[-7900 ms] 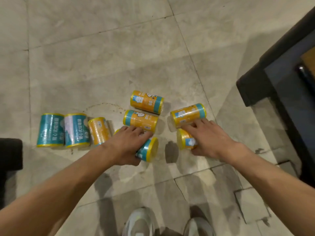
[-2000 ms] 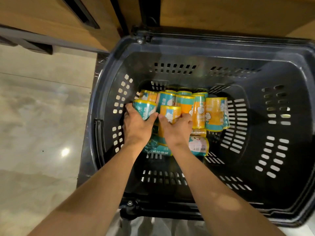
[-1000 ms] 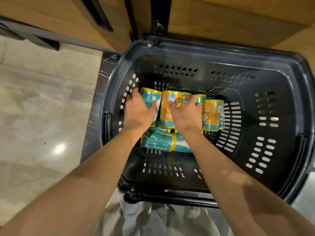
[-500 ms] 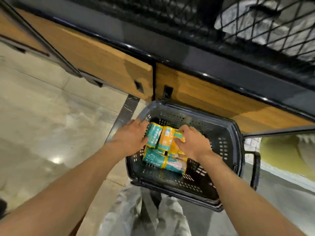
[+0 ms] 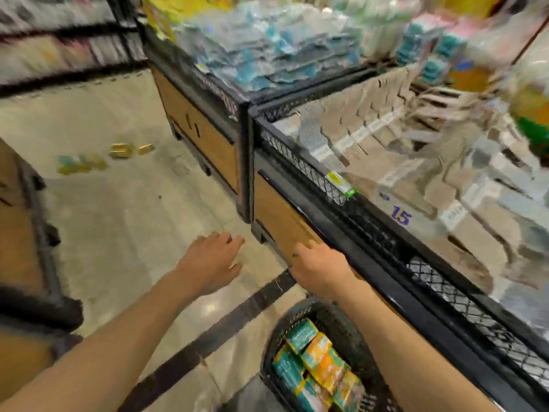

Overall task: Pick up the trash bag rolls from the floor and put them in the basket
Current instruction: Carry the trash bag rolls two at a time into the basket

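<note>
Your left hand (image 5: 212, 263) and right hand (image 5: 319, 267), both relaxed and empty, have left the basket (image 5: 350, 328) at 5 o'clock, which holds rolls (image 5: 316, 364). Remaining rolls (image 5: 118, 150) lie at 11 o'clock across open floor (image 5: 118, 233).

Whole frame is smeared, so the packaged goods piled in the display bins (image 5: 416, 162) on the right are mush, can't read a single label. The leftover trash bag rolls (image 5: 101, 157) on the floor way off are just yellow and teal blobs (no way to count them). The basket (image 5: 344, 325) is cut off by the bottom edge, and the right forearm covers part of its rim. Rolls in the basket (image 5: 315, 361) are packed together, print unreadable. The right hand (image 5: 319, 267) has its fingertips blurred against the wooden panel (image 5: 276, 215), touching or not, can't tell. The left hand (image 5: 212, 260) is soft-edged too.
</note>
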A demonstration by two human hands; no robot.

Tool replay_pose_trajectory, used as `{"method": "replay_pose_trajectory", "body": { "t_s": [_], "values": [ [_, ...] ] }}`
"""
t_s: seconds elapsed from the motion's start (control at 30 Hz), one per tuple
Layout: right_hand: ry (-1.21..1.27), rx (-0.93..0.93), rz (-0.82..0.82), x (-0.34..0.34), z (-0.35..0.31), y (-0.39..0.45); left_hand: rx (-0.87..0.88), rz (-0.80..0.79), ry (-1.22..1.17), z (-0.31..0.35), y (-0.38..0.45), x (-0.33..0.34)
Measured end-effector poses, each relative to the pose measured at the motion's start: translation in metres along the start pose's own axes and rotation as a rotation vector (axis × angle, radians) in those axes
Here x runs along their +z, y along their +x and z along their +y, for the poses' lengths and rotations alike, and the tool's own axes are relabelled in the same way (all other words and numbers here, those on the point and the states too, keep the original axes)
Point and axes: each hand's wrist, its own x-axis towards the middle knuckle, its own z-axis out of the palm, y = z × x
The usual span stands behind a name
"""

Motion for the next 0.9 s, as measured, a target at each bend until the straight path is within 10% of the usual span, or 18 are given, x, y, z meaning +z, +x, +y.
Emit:
{"method": "replay_pose_trajectory", "body": {
  "t_s": [0.47,0.9],
  "values": [
    [-0.21,-0.406,0.105,-0.148,-0.275,0.143,-0.502,0.161,-0.1,-0.274,-0.119,-0.101],
    [-0.216,-0.507,0.151,-0.216,-0.356,0.358,-0.667,0.172,-0.06,-0.455,-0.021,-0.137]
  ]
}}
